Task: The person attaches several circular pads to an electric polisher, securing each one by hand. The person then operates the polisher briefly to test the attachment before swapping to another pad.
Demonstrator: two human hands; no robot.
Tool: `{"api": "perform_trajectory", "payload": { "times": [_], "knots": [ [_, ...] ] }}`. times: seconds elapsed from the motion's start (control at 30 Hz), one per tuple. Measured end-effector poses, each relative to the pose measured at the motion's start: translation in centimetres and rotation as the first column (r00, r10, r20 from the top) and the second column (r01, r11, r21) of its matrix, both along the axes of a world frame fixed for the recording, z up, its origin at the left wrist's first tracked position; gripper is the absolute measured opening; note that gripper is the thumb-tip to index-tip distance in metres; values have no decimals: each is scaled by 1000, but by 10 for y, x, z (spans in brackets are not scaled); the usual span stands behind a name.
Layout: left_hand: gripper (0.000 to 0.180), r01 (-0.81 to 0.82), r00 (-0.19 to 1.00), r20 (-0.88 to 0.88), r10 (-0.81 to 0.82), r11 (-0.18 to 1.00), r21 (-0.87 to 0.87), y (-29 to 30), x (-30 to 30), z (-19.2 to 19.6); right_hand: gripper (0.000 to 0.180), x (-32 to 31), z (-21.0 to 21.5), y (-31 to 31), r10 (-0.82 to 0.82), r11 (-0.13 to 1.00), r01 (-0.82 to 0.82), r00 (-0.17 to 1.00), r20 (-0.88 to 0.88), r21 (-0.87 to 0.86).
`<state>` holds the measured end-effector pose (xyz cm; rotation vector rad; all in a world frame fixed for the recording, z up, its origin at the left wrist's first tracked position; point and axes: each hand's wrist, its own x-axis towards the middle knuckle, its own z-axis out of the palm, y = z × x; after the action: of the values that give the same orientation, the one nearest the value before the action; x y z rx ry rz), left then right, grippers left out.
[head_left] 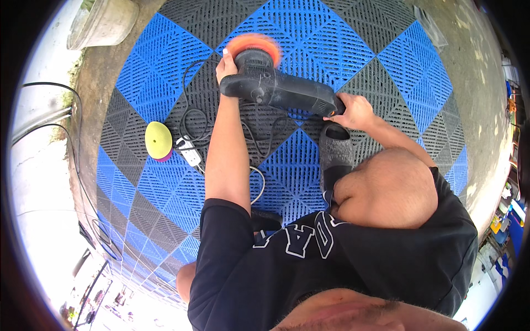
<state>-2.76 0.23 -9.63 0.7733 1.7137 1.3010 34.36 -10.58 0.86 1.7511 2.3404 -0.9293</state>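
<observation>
A black electric polisher point(298, 94) is held over the floor tiles, lying across in front of me. Its round orange pad point(255, 43) faces away from me and looks smeared, as if spinning. My left hand point(225, 67) grips the polisher's head end, close to the pad's left edge; the machine's dark handle crosses over my wrist and some fingers are hidden. At the other end, my right hand point(356, 112) is closed around the rear of the body, thumb on the near side.
A yellow-green round pad point(158, 140) lies on the left beside a white power strip point(189, 151) with black cords looping around it. Blue and black grid tiles point(298, 160) cover the floor. A pale bucket point(107, 25) stands far left. My slippered foot point(336, 149) is below the polisher's rear.
</observation>
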Motion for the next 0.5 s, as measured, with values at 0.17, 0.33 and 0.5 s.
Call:
{"api": "perform_trajectory", "payload": {
  "times": [0.17,0.33,0.5],
  "knots": [
    [71,-2,958,288,14,999,-41,-5,17,32,82,10,-3,13,57,992,-55,998,-15,118],
    [67,-19,935,355,23,1000,-13,-4,21,44,80,9,-3,12,51,990,-50,999,-1,130],
    [64,12,943,328,-52,992,123,-8,19,42,81,5,6,14,41,996,-40,999,-10,85]
  ]
}}
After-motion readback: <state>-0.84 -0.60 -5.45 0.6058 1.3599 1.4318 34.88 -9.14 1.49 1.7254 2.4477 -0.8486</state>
